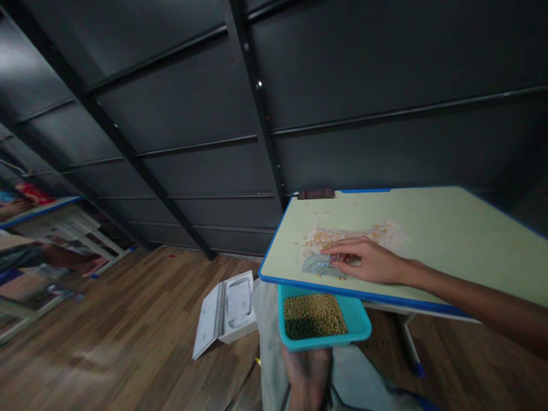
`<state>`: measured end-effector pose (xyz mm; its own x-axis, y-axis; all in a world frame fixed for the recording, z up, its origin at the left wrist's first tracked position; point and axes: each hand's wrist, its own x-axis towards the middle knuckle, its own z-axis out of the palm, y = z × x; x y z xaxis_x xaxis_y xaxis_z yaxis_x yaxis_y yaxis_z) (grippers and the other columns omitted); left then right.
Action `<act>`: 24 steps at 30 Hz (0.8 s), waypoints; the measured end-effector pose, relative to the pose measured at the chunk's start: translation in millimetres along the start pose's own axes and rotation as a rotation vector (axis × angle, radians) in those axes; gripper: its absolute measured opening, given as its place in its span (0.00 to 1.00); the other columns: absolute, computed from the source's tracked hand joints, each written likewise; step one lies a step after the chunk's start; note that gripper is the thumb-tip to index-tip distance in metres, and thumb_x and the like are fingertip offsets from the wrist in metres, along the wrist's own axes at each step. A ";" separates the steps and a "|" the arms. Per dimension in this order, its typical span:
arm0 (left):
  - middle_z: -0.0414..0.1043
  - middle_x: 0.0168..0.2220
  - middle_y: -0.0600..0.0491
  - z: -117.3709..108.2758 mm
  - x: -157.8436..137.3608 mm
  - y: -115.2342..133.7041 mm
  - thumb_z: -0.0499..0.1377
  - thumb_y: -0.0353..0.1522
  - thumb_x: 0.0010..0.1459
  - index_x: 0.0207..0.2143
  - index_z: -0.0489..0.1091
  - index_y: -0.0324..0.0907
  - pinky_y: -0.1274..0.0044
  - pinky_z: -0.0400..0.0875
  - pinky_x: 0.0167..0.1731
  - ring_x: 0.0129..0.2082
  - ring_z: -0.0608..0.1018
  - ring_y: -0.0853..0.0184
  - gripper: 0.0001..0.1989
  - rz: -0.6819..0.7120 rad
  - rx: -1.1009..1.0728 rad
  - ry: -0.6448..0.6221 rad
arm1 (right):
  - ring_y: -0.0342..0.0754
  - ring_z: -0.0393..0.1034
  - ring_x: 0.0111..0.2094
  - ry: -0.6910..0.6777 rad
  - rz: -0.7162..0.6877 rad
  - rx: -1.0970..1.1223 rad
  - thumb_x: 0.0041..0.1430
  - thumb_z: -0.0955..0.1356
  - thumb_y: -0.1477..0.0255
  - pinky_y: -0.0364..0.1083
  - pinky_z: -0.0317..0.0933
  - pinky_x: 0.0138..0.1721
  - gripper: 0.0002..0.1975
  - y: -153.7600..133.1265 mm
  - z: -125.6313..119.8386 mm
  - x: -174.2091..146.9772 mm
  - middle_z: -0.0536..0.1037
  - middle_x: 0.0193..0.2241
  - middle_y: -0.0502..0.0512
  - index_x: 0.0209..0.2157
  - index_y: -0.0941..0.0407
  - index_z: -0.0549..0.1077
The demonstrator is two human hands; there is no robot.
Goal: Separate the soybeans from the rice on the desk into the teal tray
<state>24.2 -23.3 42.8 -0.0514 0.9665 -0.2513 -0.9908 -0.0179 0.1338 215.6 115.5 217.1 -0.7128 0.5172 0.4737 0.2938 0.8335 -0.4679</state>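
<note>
My right hand (368,260) reaches over the table from the right, thumb and fingers pinched on a clear plastic protractor (315,263). The protractor lies at the near edge of a spread of yellow beans (323,236) and pale grains or powder (396,235). A few loose beans sit by its lower edge. Just below the table edge is a turquoise tray (359,326) containing yellow beans (321,311) and darker green ones (299,327). My left hand (307,362) supports this tray from beneath at its near side, its fingers hidden under it.
The pale green table (445,228) has a blue edge, with a dark flat object (315,194) at its far left corner. An open white box (237,305) stands on the wooden floor (141,319). A dark panelled wall (205,114) rises behind. Another person's leg (64,255) shows by a table at left.
</note>
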 end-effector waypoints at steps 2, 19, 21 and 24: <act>0.78 0.56 0.48 -1.1 -0.1 -0.1 0.50 0.27 0.65 0.53 0.78 0.50 0.52 0.62 0.65 0.60 0.75 0.57 0.22 0.000 -0.005 0.001 | 0.46 0.78 0.34 -0.004 0.000 0.017 0.67 0.68 0.72 0.47 0.72 0.39 0.17 -0.5 0.2 -0.3 0.84 0.44 0.55 0.56 0.52 0.78; 0.79 0.55 0.48 5.1 -1.7 -0.7 0.49 0.28 0.65 0.53 0.77 0.51 0.52 0.62 0.65 0.60 0.76 0.56 0.22 0.002 -0.010 0.039 | 0.45 0.77 0.34 -0.077 -0.032 0.064 0.67 0.68 0.71 0.45 0.70 0.38 0.17 -5.9 -1.1 -0.9 0.84 0.39 0.55 0.55 0.56 0.78; 0.79 0.55 0.48 4.5 -2.1 -0.7 0.49 0.28 0.65 0.53 0.77 0.51 0.52 0.62 0.65 0.60 0.76 0.56 0.22 -0.004 -0.007 0.027 | 0.45 0.76 0.33 -0.085 -0.046 0.071 0.67 0.68 0.71 0.45 0.69 0.37 0.17 -7.3 -1.9 -0.7 0.84 0.38 0.56 0.55 0.56 0.78; 0.79 0.56 0.48 2.3 -1.6 -0.3 0.49 0.29 0.66 0.53 0.77 0.51 0.53 0.62 0.65 0.60 0.76 0.57 0.21 -0.010 0.002 0.010 | 0.45 0.76 0.33 -0.091 -0.058 0.077 0.67 0.68 0.71 0.45 0.69 0.37 0.17 -9.1 -3.5 -0.7 0.84 0.38 0.56 0.55 0.57 0.78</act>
<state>24.8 -24.3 45.3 -0.0424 0.9641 -0.2622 -0.9911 -0.0075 0.1328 215.6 108.3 223.6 -0.7827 0.4463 0.4338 0.2033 0.8421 -0.4995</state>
